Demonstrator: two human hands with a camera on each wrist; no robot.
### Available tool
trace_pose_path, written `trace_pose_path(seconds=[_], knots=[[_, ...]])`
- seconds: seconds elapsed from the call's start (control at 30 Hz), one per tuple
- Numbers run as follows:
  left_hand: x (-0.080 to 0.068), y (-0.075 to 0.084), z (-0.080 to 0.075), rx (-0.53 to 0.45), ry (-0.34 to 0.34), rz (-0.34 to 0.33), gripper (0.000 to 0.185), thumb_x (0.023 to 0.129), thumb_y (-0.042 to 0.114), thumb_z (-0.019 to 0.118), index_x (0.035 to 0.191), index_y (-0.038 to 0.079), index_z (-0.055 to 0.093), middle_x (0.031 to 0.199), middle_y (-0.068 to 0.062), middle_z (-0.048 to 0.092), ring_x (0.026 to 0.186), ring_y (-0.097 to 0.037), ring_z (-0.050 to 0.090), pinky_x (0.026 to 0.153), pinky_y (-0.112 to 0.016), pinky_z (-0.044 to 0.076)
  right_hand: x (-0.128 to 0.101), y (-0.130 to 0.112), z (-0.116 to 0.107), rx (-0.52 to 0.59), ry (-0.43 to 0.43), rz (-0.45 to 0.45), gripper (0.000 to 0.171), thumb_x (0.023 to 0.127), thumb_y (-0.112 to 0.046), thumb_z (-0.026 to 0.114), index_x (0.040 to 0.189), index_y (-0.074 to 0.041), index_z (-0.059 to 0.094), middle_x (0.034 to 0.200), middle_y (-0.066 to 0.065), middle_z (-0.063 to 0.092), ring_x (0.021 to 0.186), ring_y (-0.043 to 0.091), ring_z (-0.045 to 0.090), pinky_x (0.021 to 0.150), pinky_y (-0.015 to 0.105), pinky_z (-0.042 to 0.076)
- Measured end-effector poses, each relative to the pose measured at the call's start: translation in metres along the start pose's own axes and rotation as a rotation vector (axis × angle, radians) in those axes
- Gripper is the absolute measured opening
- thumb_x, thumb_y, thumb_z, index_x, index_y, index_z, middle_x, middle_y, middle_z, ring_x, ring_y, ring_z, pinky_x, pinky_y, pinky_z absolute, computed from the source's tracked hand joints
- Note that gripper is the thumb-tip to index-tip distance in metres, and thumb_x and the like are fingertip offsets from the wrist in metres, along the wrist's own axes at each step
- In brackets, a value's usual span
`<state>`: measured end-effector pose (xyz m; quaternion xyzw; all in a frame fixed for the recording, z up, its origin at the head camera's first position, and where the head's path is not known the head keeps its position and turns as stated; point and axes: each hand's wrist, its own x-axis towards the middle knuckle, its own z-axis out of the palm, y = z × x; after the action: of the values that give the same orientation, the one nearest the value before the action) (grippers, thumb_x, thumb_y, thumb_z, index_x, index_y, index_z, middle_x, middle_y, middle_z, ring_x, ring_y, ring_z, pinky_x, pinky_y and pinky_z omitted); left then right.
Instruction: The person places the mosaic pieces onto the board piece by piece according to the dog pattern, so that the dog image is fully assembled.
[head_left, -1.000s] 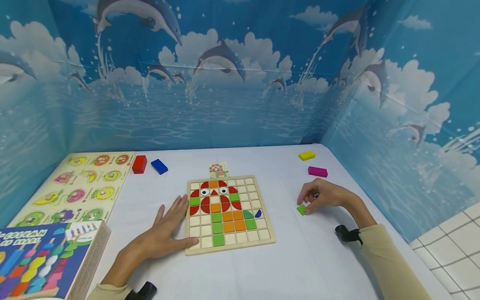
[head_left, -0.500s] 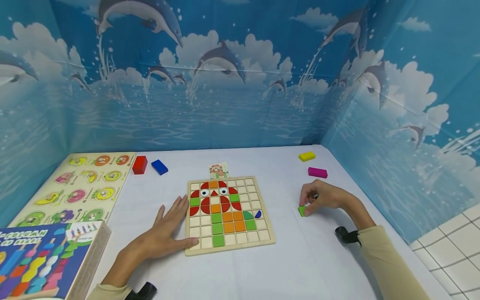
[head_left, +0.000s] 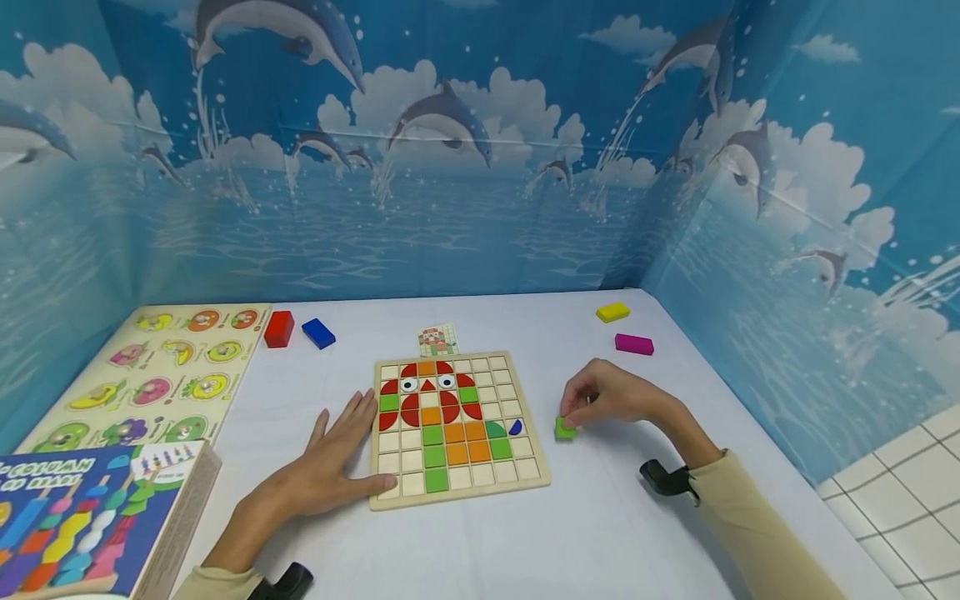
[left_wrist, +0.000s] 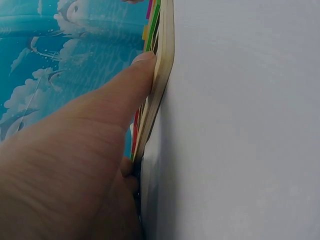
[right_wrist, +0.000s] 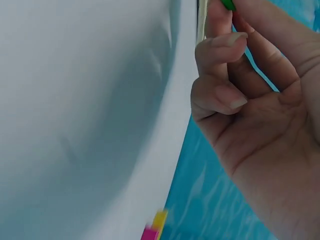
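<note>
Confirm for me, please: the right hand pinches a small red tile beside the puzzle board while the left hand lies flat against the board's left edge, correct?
Not quite: the tile pinched by the right hand is green, not red, as the head view shows. The rest holds: it sits beside the puzzle board, and the left hand lies flat against the board's left edge.

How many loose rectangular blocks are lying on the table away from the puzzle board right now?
4: a red block and a blue block at the far left beside the fruit puzzle, a yellow block and a magenta block at the far right. Others could lie out of view.
</note>
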<state>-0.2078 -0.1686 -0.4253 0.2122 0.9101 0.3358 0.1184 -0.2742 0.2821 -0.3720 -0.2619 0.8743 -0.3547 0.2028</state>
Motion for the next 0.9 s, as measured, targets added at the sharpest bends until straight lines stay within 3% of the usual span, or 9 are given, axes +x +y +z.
trace_pose_path(seconds=[0.17,0.4,0.9], knots=[[0.001,-0.003,0.001,0.016,0.006,0.000,0.124,0.086,0.069,0.078,0.172,0.004,0.017,0.181,-0.015,0.012,0.167,-0.037,-0.002,0.128,-0.068,-0.015,0.012,-0.024,0.023,-0.010,-0.014,-0.082,0.005,0.093,-0.010,0.086,0.098,-0.011,0.085,0.081,-0.005,0.074,0.071,0.012,0.058,0.064,0.019,0.047],[0.001,0.003,-0.002,0.016,-0.017,-0.032,0.121,0.087,0.061,0.082,0.172,0.004,0.017,0.181,-0.016,0.010,0.167,-0.039,-0.004,0.127,-0.069,-0.016,0.020,-0.051,0.051,-0.017,-0.045,-0.141,0.006,0.094,-0.011,0.085,0.098,-0.015,0.086,0.080,-0.010,0.071,0.074,0.009,0.059,0.065,0.019,0.046],[0.001,0.002,-0.001,0.022,-0.013,-0.028,0.120,0.088,0.060,0.082,0.172,0.004,0.017,0.181,-0.016,0.010,0.167,-0.039,-0.003,0.127,-0.069,-0.015,0.023,-0.064,0.073,-0.077,-0.034,-0.183,0.011,0.090,-0.005,0.088,0.089,-0.016,0.087,0.079,-0.010,0.070,0.074,0.005,0.058,0.068,0.020,0.053]])
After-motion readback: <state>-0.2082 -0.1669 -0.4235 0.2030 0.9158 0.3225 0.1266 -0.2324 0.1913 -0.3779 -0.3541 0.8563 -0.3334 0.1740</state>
